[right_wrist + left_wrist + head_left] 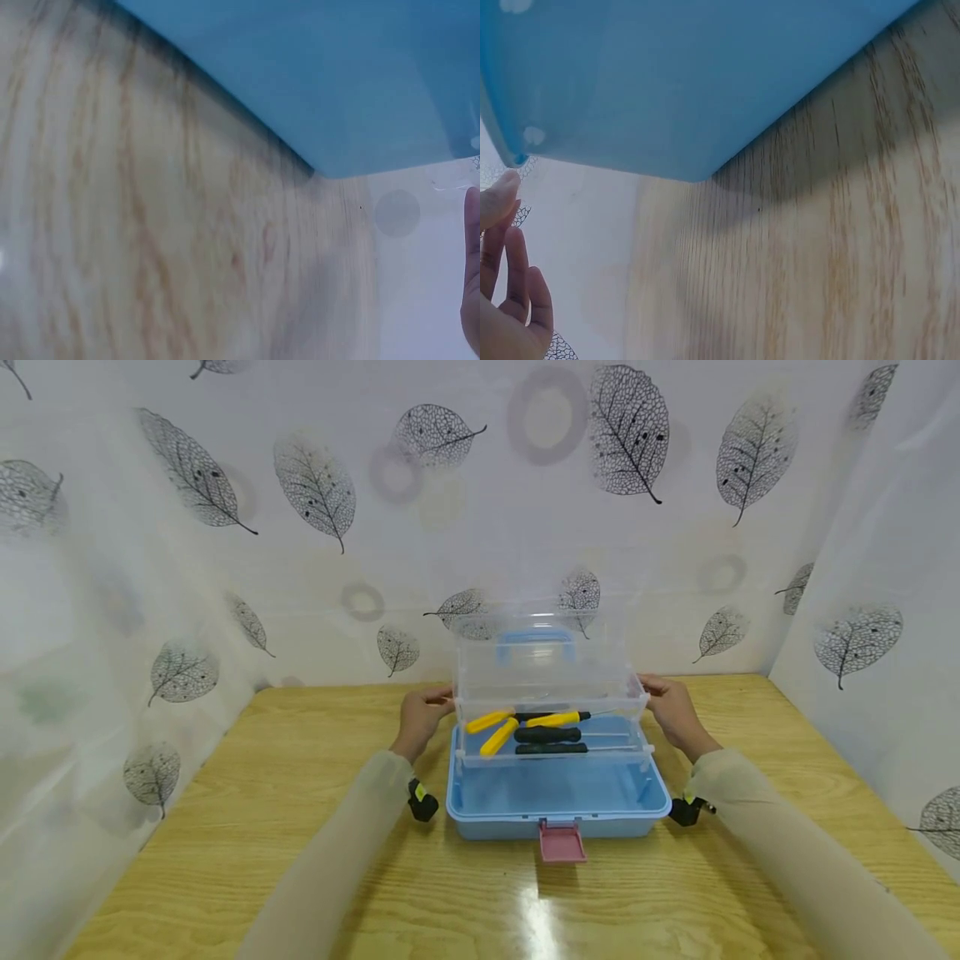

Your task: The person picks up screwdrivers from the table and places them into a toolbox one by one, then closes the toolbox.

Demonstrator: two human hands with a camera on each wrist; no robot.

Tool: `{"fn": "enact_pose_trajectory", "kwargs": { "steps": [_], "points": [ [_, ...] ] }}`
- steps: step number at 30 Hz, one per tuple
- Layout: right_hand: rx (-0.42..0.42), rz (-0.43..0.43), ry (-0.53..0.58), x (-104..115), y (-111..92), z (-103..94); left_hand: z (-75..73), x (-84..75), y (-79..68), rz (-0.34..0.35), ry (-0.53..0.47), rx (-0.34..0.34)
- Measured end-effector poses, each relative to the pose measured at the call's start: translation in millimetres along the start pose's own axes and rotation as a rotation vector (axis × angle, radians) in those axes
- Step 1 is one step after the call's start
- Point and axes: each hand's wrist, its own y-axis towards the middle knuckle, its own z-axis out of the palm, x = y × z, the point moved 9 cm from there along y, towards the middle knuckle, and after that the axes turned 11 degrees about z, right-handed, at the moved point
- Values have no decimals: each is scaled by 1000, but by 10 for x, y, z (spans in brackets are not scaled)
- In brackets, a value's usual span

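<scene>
A light blue toolbox (558, 789) stands on the table with its clear lid (540, 668) raised at the back. Above the rear of the box, a clear tray (480, 758) bears black-handled screwdrivers (547, 735) and yellow-handled tools (498, 737). My left hand (422, 720) holds the lid's left edge between thumb and fingers. At the opposite edge my right hand (673, 714) holds the lid in a like way; its fingertips are partly hidden behind the clear plastic. The front part of the box shows its bare blue bottom. A pink latch (562, 843) hangs down at the front.
The wood-grain table (300, 777) reaches out on both sides of the box. Behind it hangs a white curtain (495, 543) printed with leaves, with more of it at left and right. A blue handle (536, 645) shows through the lid.
</scene>
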Motion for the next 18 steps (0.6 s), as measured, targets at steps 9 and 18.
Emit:
{"fn": "enact_pose_trajectory", "kwargs": {
  "steps": [9, 18],
  "points": [
    [-46, -61, 55, 35, -27, -55, -36, -18, 13, 31, 3, 13],
    [-80, -152, 96, 118, -102, -101, -78, -162, -20, 93, -36, 68]
  ]
}}
